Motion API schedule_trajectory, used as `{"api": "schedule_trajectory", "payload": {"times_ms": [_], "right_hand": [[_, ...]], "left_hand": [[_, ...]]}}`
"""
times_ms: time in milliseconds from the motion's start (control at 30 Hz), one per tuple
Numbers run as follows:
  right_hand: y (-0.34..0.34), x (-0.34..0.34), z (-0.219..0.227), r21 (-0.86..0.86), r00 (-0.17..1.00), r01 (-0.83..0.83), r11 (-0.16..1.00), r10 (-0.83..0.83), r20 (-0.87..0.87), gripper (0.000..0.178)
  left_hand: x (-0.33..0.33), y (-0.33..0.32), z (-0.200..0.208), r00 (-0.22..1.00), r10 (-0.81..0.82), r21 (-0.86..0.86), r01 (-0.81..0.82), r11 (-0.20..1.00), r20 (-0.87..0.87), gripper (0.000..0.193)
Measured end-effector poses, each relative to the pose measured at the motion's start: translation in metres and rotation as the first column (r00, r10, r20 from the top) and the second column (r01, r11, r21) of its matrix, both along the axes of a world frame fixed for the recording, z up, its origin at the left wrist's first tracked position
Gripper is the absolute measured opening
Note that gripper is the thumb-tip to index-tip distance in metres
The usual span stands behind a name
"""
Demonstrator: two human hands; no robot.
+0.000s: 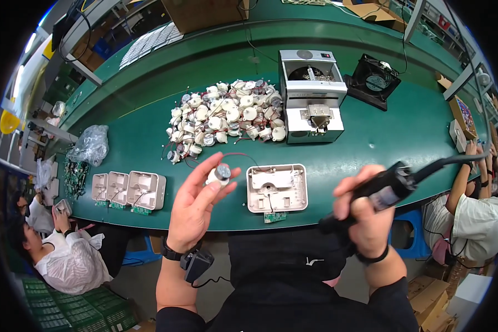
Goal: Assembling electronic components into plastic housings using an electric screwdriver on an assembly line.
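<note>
Between the thumb and fingers of my left hand [192, 213] is a small motor [221, 174] with a silver metal end and a white plastic body. A thin red wire loops from it toward the right. My right hand [369, 224] is wrapped around a black corded electric screwdriver [383, 191], its lower end pointing down and left, a little blurred. On the table between my hands lies an open white plastic housing [299, 205], and a green circuit board [275, 217] hangs at its near edge on wires. Neither hand touches the housing.
Beyond my left hand spreads a heap of white motors [229, 113]. Right of it stand a grey screw feeder [312, 91] and a black fan [375, 83]. More housings [148, 191], a plastic bag [92, 144] and circuit boards [76, 178] lie left. Co-workers sit at both sides.
</note>
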State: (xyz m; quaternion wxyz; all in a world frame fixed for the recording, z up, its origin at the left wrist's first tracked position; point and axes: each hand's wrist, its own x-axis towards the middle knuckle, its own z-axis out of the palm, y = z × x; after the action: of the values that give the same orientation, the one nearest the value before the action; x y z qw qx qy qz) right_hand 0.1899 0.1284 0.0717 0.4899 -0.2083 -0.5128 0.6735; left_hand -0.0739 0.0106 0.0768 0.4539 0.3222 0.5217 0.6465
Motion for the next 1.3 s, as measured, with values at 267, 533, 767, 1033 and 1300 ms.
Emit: {"api": "schedule_trajectory", "payload": {"times_ms": [267, 533, 767, 1033, 1300], "right_hand": [[0.053, 0.013, -0.01, 0.358, 0.964, 0.22, 0.908, -0.259, 0.066, 0.036], [0.061, 0.009, -0.008, 0.285, 0.935, 0.31, 0.907, -0.345, 0.084, 0.029], [0.066, 0.003, -0.005, 0.274, 0.917, 0.322, 0.906, -0.371, 0.149, 0.026], [0.067, 0.009, -0.007, 0.287, 0.92, 0.319, 0.904, -0.367, 0.136, 0.025], [0.064, 0.01, -0.008, 0.268, 0.913, 0.351, 0.897, -0.392, 0.114, 0.023]], "left_hand": [[0.003, 0.001, -0.022, 0.918, -0.084, -0.062, 0.117, 0.991, 0.387, 0.044], [0.014, 0.012, -0.026, 0.956, -0.254, -0.205, 0.222, 0.953, -0.144, 0.031], [0.027, 0.026, -0.025, 0.647, -0.337, -0.326, 0.142, 0.935, -0.684, 0.031], [0.037, 0.031, -0.048, 0.381, -0.11, -0.082, 0.091, 0.993, -0.918, 0.026], [0.031, 0.039, -0.066, 0.134, -0.026, -0.008, 0.134, 0.991, -0.991, 0.032]]}}
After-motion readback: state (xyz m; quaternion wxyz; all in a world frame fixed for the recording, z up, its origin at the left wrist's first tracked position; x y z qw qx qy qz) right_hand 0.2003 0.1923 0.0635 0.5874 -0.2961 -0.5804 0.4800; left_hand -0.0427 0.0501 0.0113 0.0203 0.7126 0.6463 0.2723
